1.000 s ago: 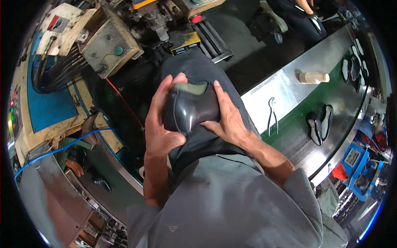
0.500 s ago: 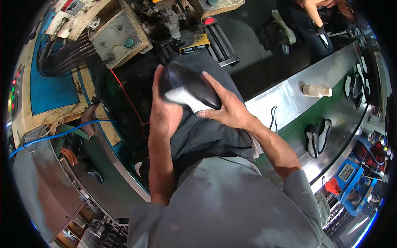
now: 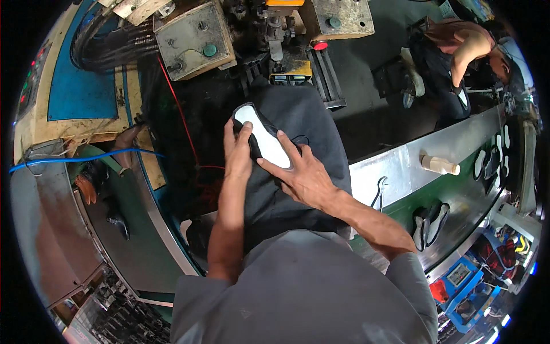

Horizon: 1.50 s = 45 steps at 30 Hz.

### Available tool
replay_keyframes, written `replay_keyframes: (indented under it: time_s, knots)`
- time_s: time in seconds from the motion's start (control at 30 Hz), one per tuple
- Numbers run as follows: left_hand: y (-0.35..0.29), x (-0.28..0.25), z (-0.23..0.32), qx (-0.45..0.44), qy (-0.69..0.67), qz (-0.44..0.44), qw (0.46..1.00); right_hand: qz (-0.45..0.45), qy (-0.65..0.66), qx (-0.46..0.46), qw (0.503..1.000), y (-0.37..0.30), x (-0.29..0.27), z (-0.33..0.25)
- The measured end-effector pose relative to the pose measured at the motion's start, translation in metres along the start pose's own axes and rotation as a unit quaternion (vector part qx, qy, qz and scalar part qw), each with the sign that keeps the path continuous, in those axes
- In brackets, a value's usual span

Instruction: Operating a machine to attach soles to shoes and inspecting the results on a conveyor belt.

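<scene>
Over my lap, a black shoe upper (image 3: 255,150) lies with its white sole side (image 3: 264,137) turned up. My left hand (image 3: 236,153) is closed on the shoe's left edge, its thumb pressed on the white surface. From the right, my right hand (image 3: 309,179) grips the lower end, with fingers and thumb spread across the white sole and black edge. The undersides of both grips are hidden. Dark cloth (image 3: 298,120) covers my thighs beneath the shoe. A dark thread-like loop shows just right of it.
Ahead stands a machine (image 3: 276,40) between two control boxes (image 3: 195,43). On the right, a metal-edged green conveyor (image 3: 395,226) bears a bottle (image 3: 440,164), a pair of shoes (image 3: 429,225) and a metal tool (image 3: 379,192). A co-worker (image 3: 458,51) sits at upper right. A blue hose (image 3: 86,159) crosses the left.
The shoe has turned over, from its black upper showing to its white sole facing up. Both hands have shifted their grip with it. The view has swung slightly.
</scene>
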<state>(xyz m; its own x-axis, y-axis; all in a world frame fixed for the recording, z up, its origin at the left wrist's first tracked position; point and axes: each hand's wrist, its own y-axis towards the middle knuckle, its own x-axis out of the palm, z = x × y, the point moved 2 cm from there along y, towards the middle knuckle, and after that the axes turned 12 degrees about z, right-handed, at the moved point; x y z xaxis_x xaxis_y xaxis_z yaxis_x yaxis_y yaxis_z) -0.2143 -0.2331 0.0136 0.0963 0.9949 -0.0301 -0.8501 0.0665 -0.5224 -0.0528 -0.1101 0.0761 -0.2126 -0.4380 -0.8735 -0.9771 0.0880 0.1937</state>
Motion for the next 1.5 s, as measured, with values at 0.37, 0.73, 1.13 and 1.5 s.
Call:
replay_keyframes:
  time_s: [0.37,0.73,1.13,1.5]
  knots:
    - [0.07,-0.02,0.037,0.413,0.335,-0.026,0.846,0.007,0.013,-0.013,1.0,0.008,0.004,-0.004]
    - [0.084,-0.005,0.04,0.333,0.331,-0.051,0.882,0.016,0.022,-0.012,1.0,0.008,-0.006,0.014]
    - [0.157,0.063,-0.026,0.462,0.207,-0.057,0.86,0.263,-0.088,-0.054,0.959,0.169,-0.16,0.034]
    - [0.129,0.106,-0.027,0.466,0.356,-0.047,0.809,0.309,-0.188,0.017,0.932,0.332,-0.112,0.12]
